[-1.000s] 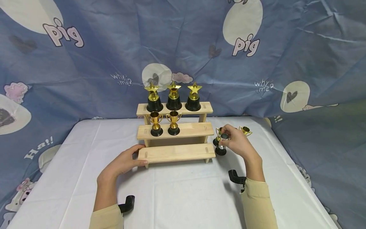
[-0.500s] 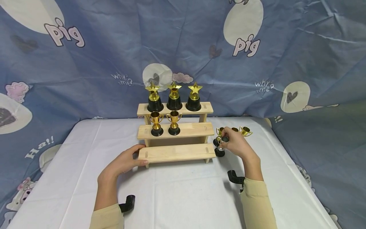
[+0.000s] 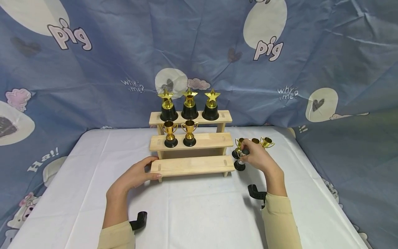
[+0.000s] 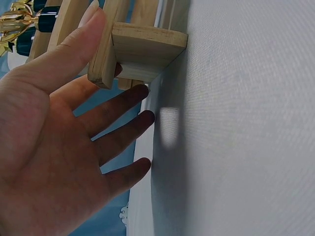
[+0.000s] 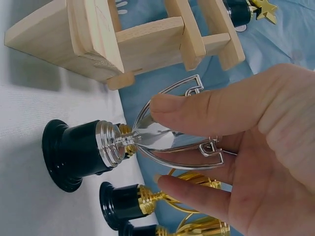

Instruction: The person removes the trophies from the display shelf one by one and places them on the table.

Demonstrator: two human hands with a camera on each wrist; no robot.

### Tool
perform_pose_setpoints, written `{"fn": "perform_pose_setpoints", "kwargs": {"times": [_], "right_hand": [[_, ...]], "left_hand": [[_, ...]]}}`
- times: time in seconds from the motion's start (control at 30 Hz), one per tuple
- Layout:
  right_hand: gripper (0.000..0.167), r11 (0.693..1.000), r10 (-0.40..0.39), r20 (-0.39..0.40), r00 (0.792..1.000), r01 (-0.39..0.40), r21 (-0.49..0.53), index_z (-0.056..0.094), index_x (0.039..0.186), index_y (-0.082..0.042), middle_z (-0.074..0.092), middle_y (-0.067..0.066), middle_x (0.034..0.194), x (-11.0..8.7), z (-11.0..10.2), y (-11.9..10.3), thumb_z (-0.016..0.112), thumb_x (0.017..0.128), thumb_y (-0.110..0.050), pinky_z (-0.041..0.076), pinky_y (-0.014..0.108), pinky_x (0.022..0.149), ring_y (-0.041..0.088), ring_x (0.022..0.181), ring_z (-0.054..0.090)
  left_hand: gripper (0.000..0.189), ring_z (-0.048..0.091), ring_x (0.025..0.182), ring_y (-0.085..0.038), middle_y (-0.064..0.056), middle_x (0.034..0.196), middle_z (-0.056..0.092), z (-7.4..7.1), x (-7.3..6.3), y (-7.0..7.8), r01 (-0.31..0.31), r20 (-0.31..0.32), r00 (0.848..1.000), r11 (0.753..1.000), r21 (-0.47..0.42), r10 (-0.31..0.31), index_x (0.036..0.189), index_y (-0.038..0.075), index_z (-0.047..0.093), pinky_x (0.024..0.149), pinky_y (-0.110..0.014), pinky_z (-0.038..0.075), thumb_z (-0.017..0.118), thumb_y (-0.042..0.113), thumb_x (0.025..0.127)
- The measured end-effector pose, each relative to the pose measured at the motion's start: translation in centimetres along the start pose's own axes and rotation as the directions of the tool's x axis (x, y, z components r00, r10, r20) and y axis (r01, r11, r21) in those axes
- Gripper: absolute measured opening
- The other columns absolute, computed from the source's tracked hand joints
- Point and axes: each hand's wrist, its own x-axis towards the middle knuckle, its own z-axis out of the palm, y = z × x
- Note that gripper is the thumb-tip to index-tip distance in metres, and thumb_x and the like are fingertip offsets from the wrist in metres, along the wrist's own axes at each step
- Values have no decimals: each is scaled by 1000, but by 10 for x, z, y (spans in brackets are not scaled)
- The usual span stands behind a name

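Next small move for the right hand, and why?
I'd probably raise the silver cup straight up before any sideways motion. The right hand already pinches its upper part, gold cups stand close behind, and the end of the bottom step is just to the left, so a low swing might knock something.

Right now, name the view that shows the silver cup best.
Right wrist view: the silver cup is large, its black base unobstructed, though the right hand covers part of its top. The head view shows it small, partly hidden; the left wrist view, not at all.
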Motion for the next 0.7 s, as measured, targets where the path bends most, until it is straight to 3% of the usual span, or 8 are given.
{"fn": "perform_pose_setpoints", "kwargs": {"times": [0.2,0.33,0.47,0.7], "right_hand": [[38,999,-4,16,1000,4,33,56,111,-9,66,12,112,-2,-1,-1,76,80,-3,48,45,85,29,103,61],[52,999,-15,20,1000,14,49,56,129,-9,66,13,122,-4,-3,-4,75,81,-6,49,51,95,32,117,61],[61,999,-28,4,1000,28,33,51,142,-12,66,14,124,-6,-5,-7,74,85,-13,49,53,96,32,116,62],[51,994,-110,-121,987,111,2,57,136,-14,69,13,120,-8,-9,-16,73,88,-19,49,54,96,33,114,64]], "left_hand": [[80,38,142,-42,-22,153,43,1,0,0,20,-3,1000,1000,-2,-20,147,9,44,113,-62,33,79,42,83],[81,37,142,-43,-22,153,43,1,1,0,25,-5,1000,1000,-9,-25,147,9,44,114,-63,33,79,41,82],[80,37,142,-43,-22,153,42,1,0,0,25,-6,1000,1000,-16,-25,147,9,44,113,-62,33,80,40,82],[80,37,143,-42,-22,153,43,2,1,-3,23,-11,1000,999,-25,-23,147,9,44,114,-62,33,80,40,82]]}}
